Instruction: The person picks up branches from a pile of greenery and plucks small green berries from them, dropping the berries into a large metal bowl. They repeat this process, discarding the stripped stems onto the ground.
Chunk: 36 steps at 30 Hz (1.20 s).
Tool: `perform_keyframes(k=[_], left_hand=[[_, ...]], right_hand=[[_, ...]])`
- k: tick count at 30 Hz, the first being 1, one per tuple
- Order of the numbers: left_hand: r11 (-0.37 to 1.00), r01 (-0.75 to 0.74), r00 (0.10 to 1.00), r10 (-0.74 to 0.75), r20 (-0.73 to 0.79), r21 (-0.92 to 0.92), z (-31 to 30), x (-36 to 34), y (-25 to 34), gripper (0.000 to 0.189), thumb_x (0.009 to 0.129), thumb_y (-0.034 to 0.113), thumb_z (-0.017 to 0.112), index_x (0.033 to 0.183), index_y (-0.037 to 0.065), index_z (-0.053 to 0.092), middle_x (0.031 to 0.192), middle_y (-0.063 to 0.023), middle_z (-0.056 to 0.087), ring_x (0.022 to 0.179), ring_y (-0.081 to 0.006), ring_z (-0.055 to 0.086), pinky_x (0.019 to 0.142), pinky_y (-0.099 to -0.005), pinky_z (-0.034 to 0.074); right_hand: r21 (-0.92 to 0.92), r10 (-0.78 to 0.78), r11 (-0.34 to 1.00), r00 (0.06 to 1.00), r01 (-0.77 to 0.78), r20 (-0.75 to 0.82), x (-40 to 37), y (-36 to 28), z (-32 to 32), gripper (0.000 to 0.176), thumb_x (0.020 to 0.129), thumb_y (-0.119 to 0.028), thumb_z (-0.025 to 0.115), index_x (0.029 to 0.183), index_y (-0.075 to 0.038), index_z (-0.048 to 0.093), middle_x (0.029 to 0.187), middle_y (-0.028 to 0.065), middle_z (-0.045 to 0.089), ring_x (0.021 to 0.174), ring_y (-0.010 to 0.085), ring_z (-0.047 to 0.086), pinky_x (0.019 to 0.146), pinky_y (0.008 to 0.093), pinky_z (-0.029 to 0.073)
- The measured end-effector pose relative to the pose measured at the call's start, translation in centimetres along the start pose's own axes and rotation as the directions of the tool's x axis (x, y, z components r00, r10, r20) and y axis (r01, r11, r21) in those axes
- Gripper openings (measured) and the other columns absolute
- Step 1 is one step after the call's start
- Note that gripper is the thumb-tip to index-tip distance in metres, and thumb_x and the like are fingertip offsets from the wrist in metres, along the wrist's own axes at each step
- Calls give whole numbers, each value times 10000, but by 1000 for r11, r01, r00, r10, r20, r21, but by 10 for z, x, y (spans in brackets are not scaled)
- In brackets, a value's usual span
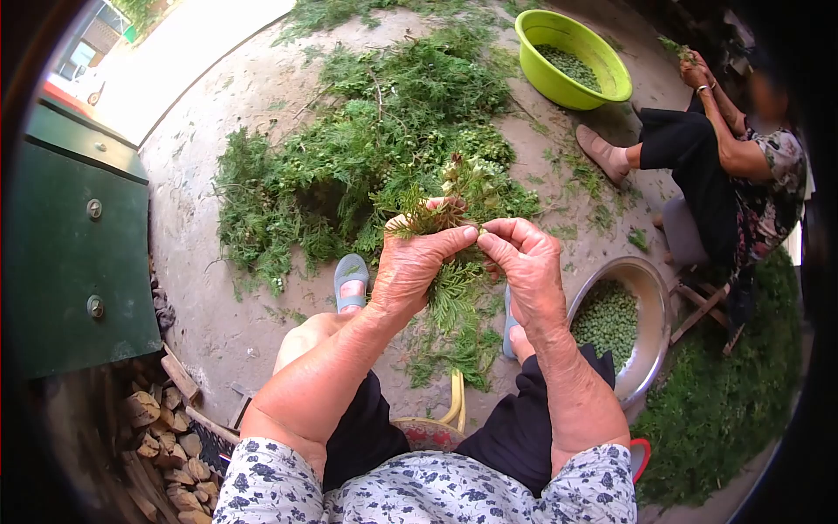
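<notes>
My left hand (410, 266) is closed around a leafy evergreen sprig (455, 297), whose flat scaly fronds stick out above and below the fist. Pale green cones (476, 175) cluster at its upper end. Against the left thumb tip, my right hand (531, 266) pinches a small green cone (483, 231) between thumb and forefinger. To the right of that hand stands a metal basin (663, 327), partly filled with small green cones (607, 319). A large heap of cut evergreen branches (349, 148) lies on the floor in front of me.
A lime-green basin (543, 80) with more cones stands at the back right. Another person (742, 166) sits at the right, holding a sprig (674, 48). Split firewood (175, 454) and a dark green cabinet (83, 253) are at my left. More greenery (733, 402) covers the floor at the lower right.
</notes>
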<state>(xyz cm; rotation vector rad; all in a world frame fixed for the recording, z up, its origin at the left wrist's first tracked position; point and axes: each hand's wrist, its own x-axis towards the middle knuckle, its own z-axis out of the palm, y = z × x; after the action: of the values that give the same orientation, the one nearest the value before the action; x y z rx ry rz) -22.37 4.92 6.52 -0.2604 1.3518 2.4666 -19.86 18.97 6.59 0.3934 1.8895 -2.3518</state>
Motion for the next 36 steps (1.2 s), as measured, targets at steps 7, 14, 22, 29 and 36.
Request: perform_keyframes(k=[7, 14, 22, 29, 36], left_hand=[[1000, -6, 1000, 6, -12, 13, -1, 0, -2, 268, 736, -25, 679, 986, 4, 587, 867, -36, 621, 753, -98, 583, 660, -237, 505], [995, 97, 994, -95, -57, 32, 1, -2, 10, 242, 736, 11, 677, 961, 37, 590, 836, -21, 615, 728, -102, 583, 633, -239, 475], [990, 128, 992, -127, -24, 56, 1, -4, 3, 198, 786, 146, 680, 943, 60, 594, 760, -22, 601, 703, -100, 568, 596, -220, 435], [992, 106, 994, -103, -32, 76, -1, -4, -2, 148, 791, 127, 677, 885, 35, 610, 711, -14, 599, 618, -103, 569, 555, -235, 466], [989, 144, 986, -146, -86, -35, -2, -4, 4, 100, 780, 68, 674, 836, 31, 601, 711, -22, 604, 582, -100, 572, 502, -227, 471]], right_hand=[[-142, -30, 989, 999, 26, -21, -2, -1, 1, 133, 822, -125, 641, 877, -6, 615, 704, -19, 586, 587, 34, 507, 506, 176, 406], [319, 35, 948, 997, -12, -67, 11, -11, -14, 164, 838, -89, 589, 979, -19, 543, 822, 25, 572, 666, 94, 565, 583, 226, 465], [230, -87, 969, 996, 86, -6, 13, -8, -13, 225, 812, -67, 642, 1001, 5, 543, 800, 18, 552, 627, 71, 529, 519, 187, 428], [90, -72, 993, 997, 75, -31, 13, -3, -14, 224, 809, -71, 652, 993, 11, 553, 763, 1, 558, 564, 33, 473, 456, 167, 361], [589, -36, 807, 999, 40, -19, 22, 1, -28, 128, 856, -53, 577, 970, -22, 527, 805, 33, 571, 620, 96, 518, 514, 220, 405]])
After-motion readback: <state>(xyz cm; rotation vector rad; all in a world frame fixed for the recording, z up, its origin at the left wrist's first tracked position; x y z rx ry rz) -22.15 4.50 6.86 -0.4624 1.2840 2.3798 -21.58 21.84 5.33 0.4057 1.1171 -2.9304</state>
